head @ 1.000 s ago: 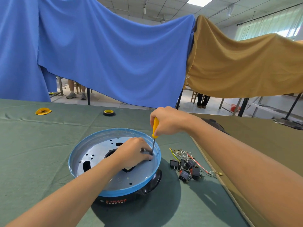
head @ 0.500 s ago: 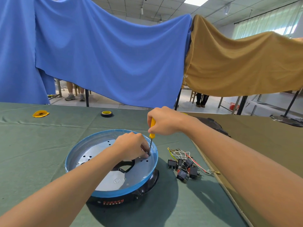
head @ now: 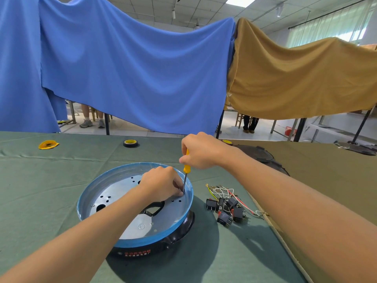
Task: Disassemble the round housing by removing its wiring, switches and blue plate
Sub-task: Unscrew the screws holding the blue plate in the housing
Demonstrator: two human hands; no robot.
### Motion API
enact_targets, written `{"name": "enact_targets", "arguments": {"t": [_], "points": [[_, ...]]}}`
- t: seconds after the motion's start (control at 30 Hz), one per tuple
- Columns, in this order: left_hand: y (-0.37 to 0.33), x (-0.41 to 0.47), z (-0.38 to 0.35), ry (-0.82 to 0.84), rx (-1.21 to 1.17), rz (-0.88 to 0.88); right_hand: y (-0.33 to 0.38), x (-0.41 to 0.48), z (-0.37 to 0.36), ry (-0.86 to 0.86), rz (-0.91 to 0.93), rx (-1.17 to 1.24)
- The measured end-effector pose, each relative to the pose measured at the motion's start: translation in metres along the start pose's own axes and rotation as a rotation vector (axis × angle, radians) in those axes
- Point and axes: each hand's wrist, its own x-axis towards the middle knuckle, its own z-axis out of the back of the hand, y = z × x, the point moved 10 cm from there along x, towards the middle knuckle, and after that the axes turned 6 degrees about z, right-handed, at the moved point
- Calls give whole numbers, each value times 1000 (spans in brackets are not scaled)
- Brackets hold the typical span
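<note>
Head view, items listed near to far.

1. Housing (head: 180, 229): black, glossy, round, low; lower centre of frame, on the green cloth (head: 40, 190). Red lettering on its near wall.
2. Plate (head: 86, 198): shallow round dish, blue rim, dull silver floor punched with small holes and larger cut-outs. It sits in the housing, not yet removed.
3. Left hand (head: 163, 185): centre frame, inside the plate towards its right rim. Fingers are curled and gathered at the tool tip. Whether they pinch a screw or only steady the shaft cannot be told.
4. Screwdriver (head: 186, 170): yellow plastic handle, thin steel shaft. Long axis near upright, tip down on the plate floor beside the left fingertips. The work point lies straight below the right hand. The left hand is nearer to it. Judgement: the next turn depends on the shaft staying in line with the screw.
5. Right hand (head: 201, 151): above and right of the left hand, fist wrapped round the handle.
6. Switches (head: 226, 210): black rocker blocks, heaped on the cloth just right of the housing, already out.
7. Wiring (head: 222, 190): white, red and yellow-green leads, tangled among the switches.
8. Tape roll (head: 130, 143): black and yellow, upper centre of the cloth.
9. Drapes: blue (head: 132, 68) and tan (head: 306, 78) fabric, hung across the upper frame.
</note>
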Motion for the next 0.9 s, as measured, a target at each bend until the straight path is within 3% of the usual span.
{"name": "enact_targets", "arguments": {"t": [0.2,0.37,0.9], "points": [[-3,0,1,-49,25,11,2,0,-1,43,47,23],[-5,-2,-2,-69,62,-5,-8,-2,-1,-9,-44,25],[-3,-3,-7,-118,26,-2,-14,2,-7,27,-84,94]]}}
